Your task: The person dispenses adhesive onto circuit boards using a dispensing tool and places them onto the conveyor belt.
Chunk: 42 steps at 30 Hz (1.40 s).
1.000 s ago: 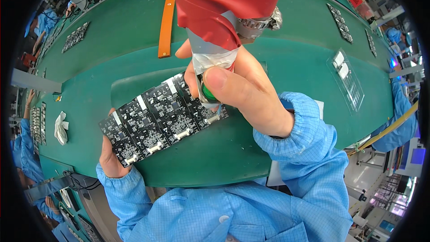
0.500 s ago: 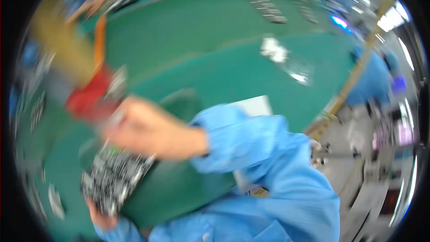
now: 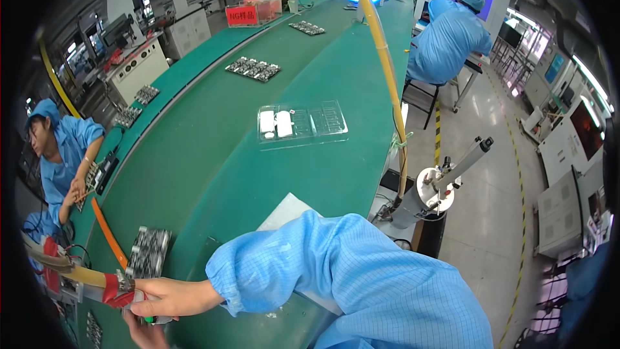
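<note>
My right hand point(image 3: 173, 297) is closed around the end of a yellow hose point(image 3: 89, 276), which is wrapped in red tape and carries a metal clamp. Beneath its fingers a grey part with a small green spot shows. Just below, my left hand point(image 3: 146, 334) reaches up close to that grey end; most of it is cut off, so what it holds, if anything, stays hidden. A panel of circuit boards point(image 3: 149, 252) lies on the green surface beyond my right hand, next to an orange strip point(image 3: 108, 234).
A clear plastic tray point(image 3: 315, 123) with white pieces lies mid-bench. Farther off are board panels point(image 3: 253, 69) and a red-labelled box point(image 3: 243, 15). A yellow pole point(image 3: 381, 45) rises at the bench's right edge. A co-worker point(image 3: 61, 148) handles boards at left.
The view has swung and grown sharper. My left hand held a circuit board panel below my right hand; now that hand sits lower, and the panel cannot be made out in it.
</note>
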Each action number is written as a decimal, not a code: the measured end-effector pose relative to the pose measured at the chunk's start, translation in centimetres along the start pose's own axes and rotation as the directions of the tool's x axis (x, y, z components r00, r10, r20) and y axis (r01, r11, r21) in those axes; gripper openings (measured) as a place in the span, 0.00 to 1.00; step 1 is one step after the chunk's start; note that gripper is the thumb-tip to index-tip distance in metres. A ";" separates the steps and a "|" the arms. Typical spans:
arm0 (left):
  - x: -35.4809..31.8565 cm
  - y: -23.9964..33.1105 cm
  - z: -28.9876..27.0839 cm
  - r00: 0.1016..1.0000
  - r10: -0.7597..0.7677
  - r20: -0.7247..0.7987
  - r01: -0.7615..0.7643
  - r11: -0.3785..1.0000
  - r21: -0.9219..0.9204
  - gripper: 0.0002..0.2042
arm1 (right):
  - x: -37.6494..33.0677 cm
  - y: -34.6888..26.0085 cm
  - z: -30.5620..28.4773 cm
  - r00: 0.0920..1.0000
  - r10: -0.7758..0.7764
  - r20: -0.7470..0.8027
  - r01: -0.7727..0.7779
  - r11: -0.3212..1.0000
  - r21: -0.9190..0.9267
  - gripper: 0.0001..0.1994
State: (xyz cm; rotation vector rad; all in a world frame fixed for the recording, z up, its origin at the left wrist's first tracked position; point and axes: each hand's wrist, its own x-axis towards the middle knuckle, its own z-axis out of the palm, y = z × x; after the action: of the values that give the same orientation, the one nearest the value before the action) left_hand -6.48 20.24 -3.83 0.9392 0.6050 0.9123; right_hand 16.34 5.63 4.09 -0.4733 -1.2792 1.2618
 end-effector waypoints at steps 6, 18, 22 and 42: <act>12.5 -7.8 7.1 0.973 0.140 0.182 -0.088 0.959 -0.269 0.32 | -1.3 -1.3 0.0 0.997 0.029 -0.073 -0.031 0.999 -0.028 0.23; 3.8 -5.2 9.0 0.971 -0.145 0.189 0.083 0.950 0.302 0.23 | 0.8 -0.7 -2.6 0.992 0.119 0.044 -0.117 0.992 -0.045 0.16; -2.7 0.3 5.4 0.955 -0.295 -0.021 0.271 0.843 0.464 0.22 | 0.6 0.4 -2.6 0.973 0.158 -0.167 -0.168 0.985 -0.046 0.20; 9.8 10.0 -22.0 0.647 0.647 -0.405 0.675 -0.237 0.699 0.24 | 2.5 1.5 -2.4 0.885 0.004 -0.465 -0.113 0.972 -0.207 0.33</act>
State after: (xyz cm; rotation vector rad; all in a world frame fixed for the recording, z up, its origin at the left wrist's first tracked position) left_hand -22.51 40.58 -6.12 2.0451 2.6211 0.4734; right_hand 17.31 9.18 3.14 -0.9285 -1.0051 0.9716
